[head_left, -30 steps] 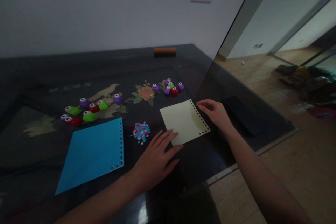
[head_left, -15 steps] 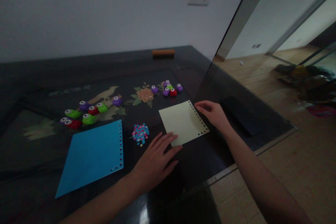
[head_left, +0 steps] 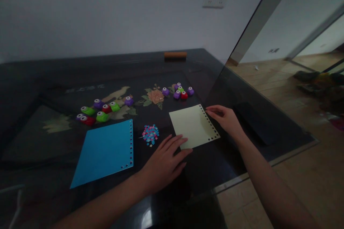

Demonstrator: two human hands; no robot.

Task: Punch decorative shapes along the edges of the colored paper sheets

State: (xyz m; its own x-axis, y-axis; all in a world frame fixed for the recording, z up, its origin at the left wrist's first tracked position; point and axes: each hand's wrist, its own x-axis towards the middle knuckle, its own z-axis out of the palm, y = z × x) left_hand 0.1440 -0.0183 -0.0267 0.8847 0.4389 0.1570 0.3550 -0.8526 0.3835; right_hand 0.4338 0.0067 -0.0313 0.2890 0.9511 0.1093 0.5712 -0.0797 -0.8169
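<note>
A pale yellow paper sheet point(head_left: 192, 123) lies flat on the dark table, with punched holes along its right edge and at its lower right corner. My left hand point(head_left: 162, 164) is open, fingers spread, its fingertips over the sheet's lower left corner. Beside the sheet's upper right edge, my right hand point(head_left: 224, 117) is closed in a pinch; whatever its fingertips hold, if anything, is too small to make out. A pile of pink, blue and white star-shaped confetti point(head_left: 150, 134) sits left of the sheet. Further left rests a blue paper sheet point(head_left: 107, 154), punched along its right edge.
Several purple, green and red craft punches point(head_left: 102, 116) stand behind the blue sheet, and another group of punches point(head_left: 184, 95) behind the yellow one. A brown roll point(head_left: 175, 55) lies near the wall. A dark flat object point(head_left: 254, 123) is right of my right hand.
The camera view has turned slightly left, so the whole scene appears shifted right. Both hands keep nearly the same pose at the yellow sheet.
</note>
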